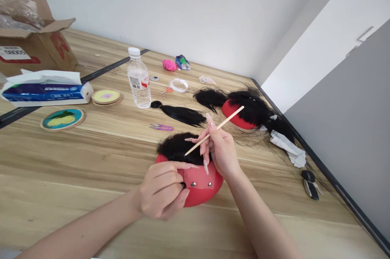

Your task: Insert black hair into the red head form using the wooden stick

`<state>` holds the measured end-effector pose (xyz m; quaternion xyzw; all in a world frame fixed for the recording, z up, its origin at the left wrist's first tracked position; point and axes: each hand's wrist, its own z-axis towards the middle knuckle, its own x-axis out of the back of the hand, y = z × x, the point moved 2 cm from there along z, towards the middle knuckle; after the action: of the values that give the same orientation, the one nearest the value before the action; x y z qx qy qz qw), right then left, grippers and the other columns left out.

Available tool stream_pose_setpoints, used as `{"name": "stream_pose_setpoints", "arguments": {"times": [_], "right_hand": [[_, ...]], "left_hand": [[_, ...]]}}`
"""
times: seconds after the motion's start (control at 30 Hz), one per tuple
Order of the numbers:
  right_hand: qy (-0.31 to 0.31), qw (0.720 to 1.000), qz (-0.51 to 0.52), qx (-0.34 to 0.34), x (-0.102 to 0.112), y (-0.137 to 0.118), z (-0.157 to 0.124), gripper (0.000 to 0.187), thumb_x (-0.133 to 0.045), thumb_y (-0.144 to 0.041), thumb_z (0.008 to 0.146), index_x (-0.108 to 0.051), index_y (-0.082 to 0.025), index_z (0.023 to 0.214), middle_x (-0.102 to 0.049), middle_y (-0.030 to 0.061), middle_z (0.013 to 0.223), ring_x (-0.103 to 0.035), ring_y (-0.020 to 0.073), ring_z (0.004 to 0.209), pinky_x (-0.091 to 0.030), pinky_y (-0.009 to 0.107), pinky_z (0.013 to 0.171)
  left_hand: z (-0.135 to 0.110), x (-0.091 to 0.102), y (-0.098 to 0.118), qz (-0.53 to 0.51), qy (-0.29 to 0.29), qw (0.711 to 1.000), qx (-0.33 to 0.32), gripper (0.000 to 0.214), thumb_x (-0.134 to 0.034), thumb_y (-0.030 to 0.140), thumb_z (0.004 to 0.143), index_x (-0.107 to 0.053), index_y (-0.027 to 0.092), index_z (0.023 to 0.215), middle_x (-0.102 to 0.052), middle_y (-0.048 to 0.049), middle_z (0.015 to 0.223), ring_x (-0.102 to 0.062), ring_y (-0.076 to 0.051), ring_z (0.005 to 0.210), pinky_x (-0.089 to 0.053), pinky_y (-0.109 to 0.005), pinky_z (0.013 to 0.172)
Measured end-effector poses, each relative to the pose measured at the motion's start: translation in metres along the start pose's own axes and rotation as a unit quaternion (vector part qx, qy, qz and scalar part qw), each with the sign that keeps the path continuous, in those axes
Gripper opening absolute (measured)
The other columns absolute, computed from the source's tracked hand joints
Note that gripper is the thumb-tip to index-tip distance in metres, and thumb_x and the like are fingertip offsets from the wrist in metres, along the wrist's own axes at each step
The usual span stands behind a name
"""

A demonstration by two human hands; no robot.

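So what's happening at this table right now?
A person is working on a red dome partly covered with black hair. The left hand grips its front edge, while the right hand holds a wooden stick with its tip at the hair. A second hair-covered dome lies farther back on the table.

Bare desk (76,169) lies left of the red dome (199,194). Behind it lie scissors (161,127) and a hair bundle (183,114).
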<state>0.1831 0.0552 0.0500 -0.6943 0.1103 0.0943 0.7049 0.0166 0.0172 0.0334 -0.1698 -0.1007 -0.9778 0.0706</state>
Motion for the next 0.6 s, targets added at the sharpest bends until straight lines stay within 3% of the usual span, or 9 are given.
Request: {"name": "stream_pose_setpoints", "arguments": {"times": [0.3, 0.6], "right_hand": [[-0.009, 1.0, -0.02, -0.014, 0.0009, -0.001, 0.0003, 0.049, -0.062, -0.059, 0.087, -0.063, -0.015, 0.064, -0.062, -0.0005, 0.044, -0.051, 0.0081, 0.026, -0.036, 0.015, 0.028], [-0.064, 0.996, -0.054, 0.004, 0.0065, -0.0003, 0.0034, 0.036, -0.065, -0.048, 0.089, -0.063, -0.017, 0.07, -0.066, -0.0028, 0.051, -0.06, 0.01, 0.035, -0.052, 0.022, 0.049]], "left_hand": [[-0.004, -0.0012, -0.0015, -0.011, -0.019, 0.999, -0.033, 0.022, -0.054, 0.004, 0.081, -0.054, 0.017, 0.064, -0.06, -0.0009, 0.06, -0.063, -0.015, 0.056, -0.067, -0.036, 0.069], [-0.0064, -0.0017, -0.001, -0.008, -0.024, 0.999, -0.038, 0.021, -0.053, 0.003, 0.08, -0.053, 0.014, 0.063, -0.059, -0.0036, 0.058, -0.062, -0.016, 0.059, -0.067, -0.035, 0.071]]}}
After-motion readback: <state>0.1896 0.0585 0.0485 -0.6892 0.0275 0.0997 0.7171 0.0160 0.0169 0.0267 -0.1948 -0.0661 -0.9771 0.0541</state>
